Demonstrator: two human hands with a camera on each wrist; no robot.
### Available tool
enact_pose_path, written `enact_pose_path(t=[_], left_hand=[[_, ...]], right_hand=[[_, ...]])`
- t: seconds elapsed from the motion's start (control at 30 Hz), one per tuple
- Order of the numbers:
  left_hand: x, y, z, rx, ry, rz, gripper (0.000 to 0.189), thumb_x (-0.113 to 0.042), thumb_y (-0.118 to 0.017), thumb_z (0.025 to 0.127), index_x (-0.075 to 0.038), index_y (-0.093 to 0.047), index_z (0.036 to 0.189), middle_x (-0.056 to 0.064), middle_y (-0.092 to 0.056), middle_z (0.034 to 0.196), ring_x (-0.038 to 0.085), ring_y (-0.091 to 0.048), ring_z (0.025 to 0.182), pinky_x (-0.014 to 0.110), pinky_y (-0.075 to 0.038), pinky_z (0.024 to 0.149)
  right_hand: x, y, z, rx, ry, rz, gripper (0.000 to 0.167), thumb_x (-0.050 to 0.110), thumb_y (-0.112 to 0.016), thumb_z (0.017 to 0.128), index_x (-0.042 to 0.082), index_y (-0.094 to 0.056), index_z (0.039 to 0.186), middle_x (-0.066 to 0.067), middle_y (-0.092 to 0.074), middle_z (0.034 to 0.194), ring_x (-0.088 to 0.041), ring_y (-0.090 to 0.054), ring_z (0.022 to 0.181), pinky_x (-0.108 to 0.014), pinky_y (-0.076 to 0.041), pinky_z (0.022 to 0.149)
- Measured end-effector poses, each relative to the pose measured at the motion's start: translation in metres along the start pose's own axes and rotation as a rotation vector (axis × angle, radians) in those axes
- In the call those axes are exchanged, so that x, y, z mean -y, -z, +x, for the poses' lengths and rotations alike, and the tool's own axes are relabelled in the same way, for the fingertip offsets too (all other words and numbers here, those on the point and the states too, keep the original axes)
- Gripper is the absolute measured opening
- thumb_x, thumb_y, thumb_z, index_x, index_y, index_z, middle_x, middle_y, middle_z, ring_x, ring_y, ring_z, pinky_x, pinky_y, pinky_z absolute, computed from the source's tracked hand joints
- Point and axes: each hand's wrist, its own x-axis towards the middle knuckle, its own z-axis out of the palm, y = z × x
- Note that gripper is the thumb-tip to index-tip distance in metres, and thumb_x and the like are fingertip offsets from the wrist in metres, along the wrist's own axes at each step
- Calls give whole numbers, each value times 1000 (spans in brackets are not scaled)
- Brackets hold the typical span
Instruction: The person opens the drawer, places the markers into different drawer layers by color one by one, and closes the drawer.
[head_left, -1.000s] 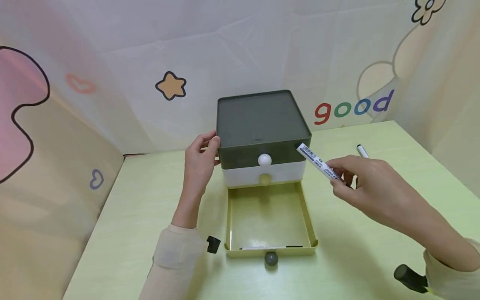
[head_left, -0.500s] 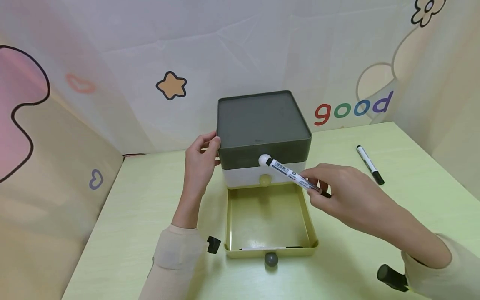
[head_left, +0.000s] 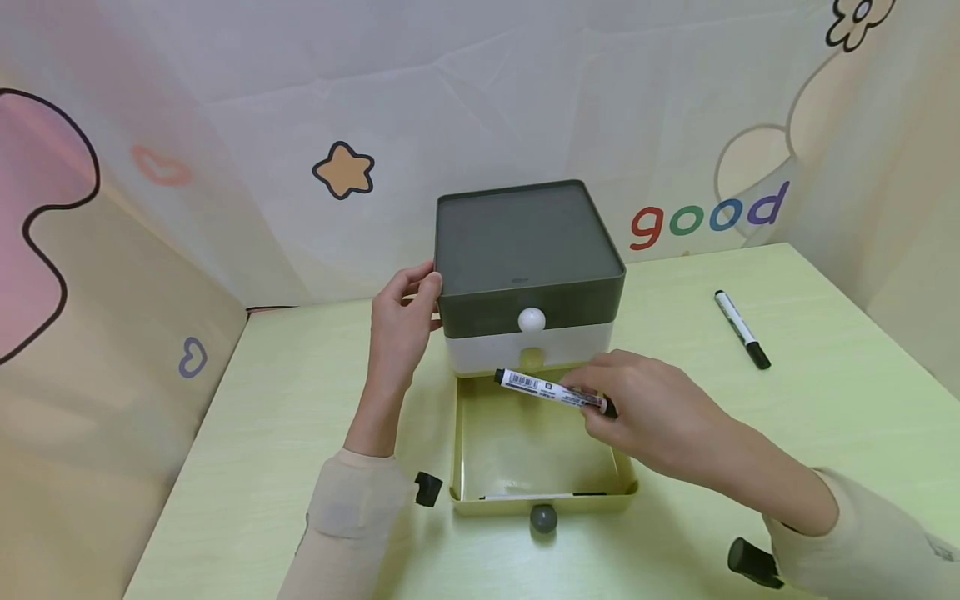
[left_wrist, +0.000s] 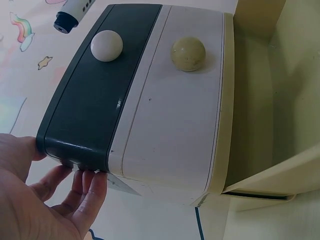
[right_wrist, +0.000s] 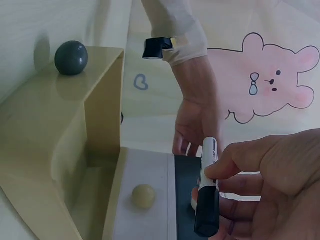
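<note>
A three-tier drawer box (head_left: pixel 528 242) has a dark top, a white middle and its yellow bottom drawer (head_left: pixel 517 454) pulled out. My left hand (head_left: pixel 405 321) grips the box's upper left corner; in the left wrist view its fingers (left_wrist: pixel 90 195) lie along the side wall. My right hand (head_left: pixel 652 408) pinches a white marker (head_left: pixel 551 389) with black ends between thumb and fingers. The marker is tilted, over the back of the open drawer in the head view. A thin white-and-black strip, like another marker (head_left: pixel 536 497), shows along the drawer's front wall, mostly hidden.
Another white marker (head_left: pixel 742 329) with a black cap lies on the table to the right. A white knob (head_left: pixel 532 319), a yellow knob (head_left: pixel 532 358) and a dark grey knob (head_left: pixel 543 518) stick out from the drawer fronts. A printed cloth backdrop (head_left: pixel 480 100) stands behind.
My right hand has carried the marker left and down, from beside the box's right front corner to over the drawer. The left hand keeps its place on the box.
</note>
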Motion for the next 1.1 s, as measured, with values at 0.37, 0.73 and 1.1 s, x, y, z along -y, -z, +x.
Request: enact_pose_path(t=[0.37, 0.73, 1.1], left_hand=[[0, 0, -1, -5, 1, 12, 36, -25, -59, 104, -13, -67, 137, 9, -65, 114, 25, -65, 92, 40, -62, 84], [0, 0, 0, -5, 0, 8, 36, -25, -59, 104, -14, -68, 137, 8, -65, 114, 25, -65, 92, 39, -62, 83], [0, -1, 1, -6, 7, 10, 36, -25, -59, 104, -13, -67, 137, 9, -65, 114, 25, -64, 92, 43, -61, 86]], right_hand=[[0, -18, 6, 24, 30, -8, 25, -2, -74, 83, 14, -78, 103, 9, -62, 85, -8, -49, 73, -24, -44, 58], [-4, -40, 7, 36, 78, -13, 31, -6, -75, 78, 14, -80, 101, 10, -62, 81, -7, -49, 71, -22, -43, 56], [-8, -60, 7, 58, 101, -11, 28, -6, -76, 76, 13, -80, 97, 8, -65, 83, -9, -52, 74, -22, -46, 58]])
